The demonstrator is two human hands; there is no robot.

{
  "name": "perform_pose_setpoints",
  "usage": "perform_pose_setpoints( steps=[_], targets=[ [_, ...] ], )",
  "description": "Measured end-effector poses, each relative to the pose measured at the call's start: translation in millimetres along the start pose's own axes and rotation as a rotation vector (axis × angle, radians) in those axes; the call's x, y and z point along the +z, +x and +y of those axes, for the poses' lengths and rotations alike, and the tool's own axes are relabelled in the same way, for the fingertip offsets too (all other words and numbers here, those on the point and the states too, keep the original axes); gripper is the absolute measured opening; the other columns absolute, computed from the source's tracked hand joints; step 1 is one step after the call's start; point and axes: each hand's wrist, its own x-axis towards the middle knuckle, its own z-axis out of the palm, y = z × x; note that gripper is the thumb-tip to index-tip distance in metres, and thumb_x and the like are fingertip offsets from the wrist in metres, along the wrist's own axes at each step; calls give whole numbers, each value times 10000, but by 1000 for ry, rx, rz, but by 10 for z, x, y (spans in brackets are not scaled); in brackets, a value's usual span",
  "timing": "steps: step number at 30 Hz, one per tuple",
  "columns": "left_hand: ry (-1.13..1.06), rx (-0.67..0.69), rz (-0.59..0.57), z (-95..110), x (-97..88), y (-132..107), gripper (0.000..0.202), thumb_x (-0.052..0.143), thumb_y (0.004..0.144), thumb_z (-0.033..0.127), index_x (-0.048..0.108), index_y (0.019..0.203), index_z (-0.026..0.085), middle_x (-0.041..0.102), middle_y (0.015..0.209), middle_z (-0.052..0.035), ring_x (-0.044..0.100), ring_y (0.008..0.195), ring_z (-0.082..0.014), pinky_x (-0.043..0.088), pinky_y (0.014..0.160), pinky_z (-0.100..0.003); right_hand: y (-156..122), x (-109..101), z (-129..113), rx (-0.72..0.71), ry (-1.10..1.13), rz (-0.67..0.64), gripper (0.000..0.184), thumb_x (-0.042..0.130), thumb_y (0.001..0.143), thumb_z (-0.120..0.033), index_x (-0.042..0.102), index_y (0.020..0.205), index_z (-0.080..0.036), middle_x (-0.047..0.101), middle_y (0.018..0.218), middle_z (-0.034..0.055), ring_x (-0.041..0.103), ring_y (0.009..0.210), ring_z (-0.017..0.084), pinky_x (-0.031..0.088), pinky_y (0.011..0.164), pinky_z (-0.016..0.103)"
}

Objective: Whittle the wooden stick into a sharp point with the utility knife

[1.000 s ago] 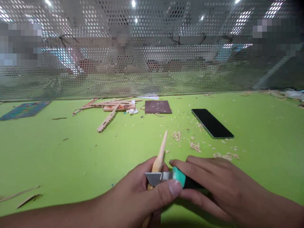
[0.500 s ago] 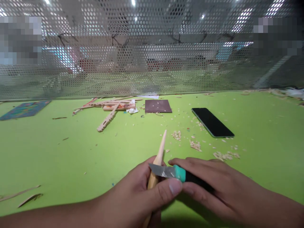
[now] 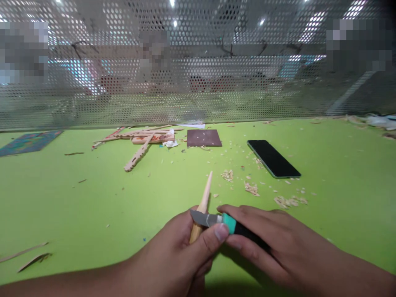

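My left hand (image 3: 182, 255) is wrapped round the lower end of a pale wooden stick (image 3: 204, 197) whose whittled point aims away from me. Its thumb presses on the back of a knife blade. My right hand (image 3: 272, 243) grips the knife (image 3: 216, 220) by its black handle with a teal collar. The short steel blade lies across the stick just above my left fingers. Both hands hover low over the green table (image 3: 93, 206).
Wood shavings (image 3: 252, 189) lie scattered beyond my hands. A black phone (image 3: 274, 159) lies face up at the right. A brown sandpaper square (image 3: 204, 138) and a pile of wooden sticks (image 3: 139, 142) sit near the perforated metal screen (image 3: 198, 82). Two long slivers (image 3: 27, 255) lie at the left.
The blade has slid a little up the stick and tilted, showing a narrower face. Both hands stay in the same grip.
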Motion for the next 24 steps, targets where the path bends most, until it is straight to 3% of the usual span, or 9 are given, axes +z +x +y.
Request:
perform_pose_setpoints(
  steps=[7,12,17,20,24],
  targets=[
    [35,-42,49,-61,-19,-4,468,713,981,657,530,943,228,399,634,104,312,517,-78,254,452,-213,-18,68,-7,-63,-91,108,501,310,1198,-433,707,1256,-133,856,1011,116,831,769,239,672,645,350],
    [-95,-75,66,-91,0,18,520,658,981,727,458,898,255,327,605,122,241,495,-79,200,433,-220,-35,73,8,-46,-136,133,475,352,1188,-418,681,1309,-98,838,965,123,817,737,255,674,626,378],
    [-130,-43,61,-60,37,-26,430,646,1024,665,519,1048,254,350,654,109,246,522,-85,210,468,-228,-15,-21,58,7,-107,178,359,433,1158,-365,700,1292,-166,843,1068,141,825,819,272,673,685,373],
    [7,-12,82,2,25,-51,451,680,1002,661,579,1084,230,462,696,68,395,592,-106,359,555,-235,25,-95,92,52,-21,156,297,479,1133,-370,737,1170,-228,849,1058,110,822,847,272,660,696,356],
    [118,75,73,89,6,-43,501,724,973,656,648,1149,194,649,989,-48,583,909,-192,513,838,-309,49,-154,87,28,135,-3,273,489,1139,-379,724,1137,-240,834,1025,76,801,869,239,634,766,332]
  ],
)
